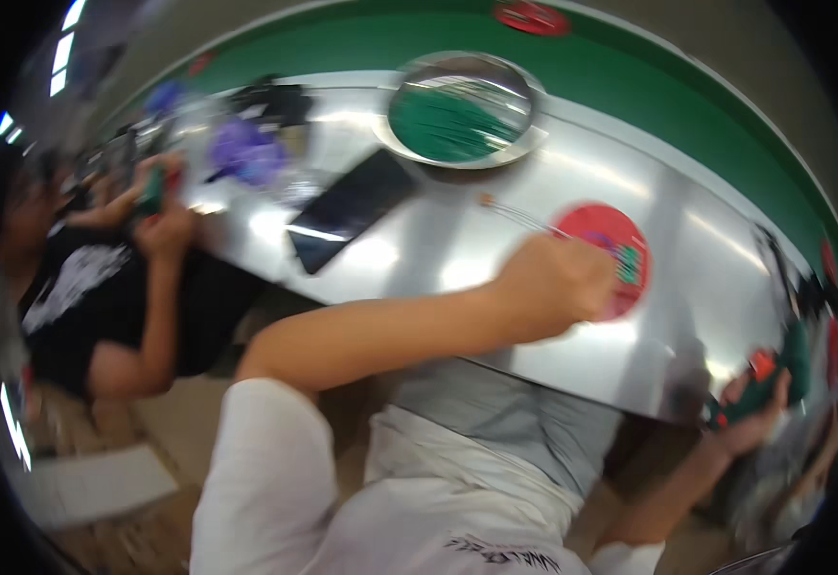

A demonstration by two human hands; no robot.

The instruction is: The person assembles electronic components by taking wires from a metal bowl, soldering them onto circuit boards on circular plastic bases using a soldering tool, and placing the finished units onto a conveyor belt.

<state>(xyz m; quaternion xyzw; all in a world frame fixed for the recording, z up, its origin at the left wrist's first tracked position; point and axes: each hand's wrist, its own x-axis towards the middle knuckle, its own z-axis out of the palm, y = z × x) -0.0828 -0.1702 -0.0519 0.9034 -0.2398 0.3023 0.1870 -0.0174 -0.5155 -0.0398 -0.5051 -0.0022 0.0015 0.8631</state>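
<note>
My left hand (555, 289) is closed over a round red dish (586, 220), its fingers curled down and smeared by motion. Whatever is between them is hidden. Small green pieces (629, 264) lie in the dish beside my knuckles. A thin metal rod with an orange tip (486, 199) reaches from the dish toward the left; whether my hand touches it, I cannot tell. At the far right, my right hand (756, 422) is wrapped round a green drill-like power tool (762, 391) with red parts, over the table's edge.
A round metal bowl (534, 144) with green contents stands at the table's back. Left of it lie a black tablet-like slab (352, 211) and a purple bag (246, 151). A co-worker in black (155, 235) at left holds a green-and-red object. Dark cables (775, 264) are at right.
</note>
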